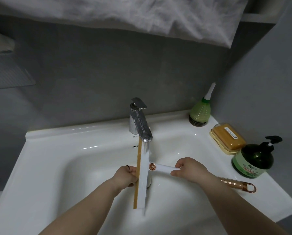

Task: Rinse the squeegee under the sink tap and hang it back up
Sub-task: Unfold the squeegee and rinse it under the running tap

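The white basin (pixel 57 167) fills most of the view, set against a grey wall with a pale cloth (pixel 142 19) hanging above. The squeegee (pixel 144 177) is held over the bowl, its blade running from the back edge toward the front, under the running chrome tap (pixel 139 122).

The right hand (pixel 189 168) is closed round the white handle. The left hand (pixel 126 175) pinches the blade's tan rubber edge, fingers curled shut.

Water strikes the flat blade, so it could sheet off toward the front rim and splash out. The wet handle may also slip, and I judge the grip there fairly light.

Along the right rim sit a dark green pump bottle (pixel 253 160), a yellow soap box (pixel 228 139), a green nozzle bottle (pixel 200 112) at the back corner, and a copper-coloured handle (pixel 236 184) near the front. A careless elbow could knock these. No hook is in view.
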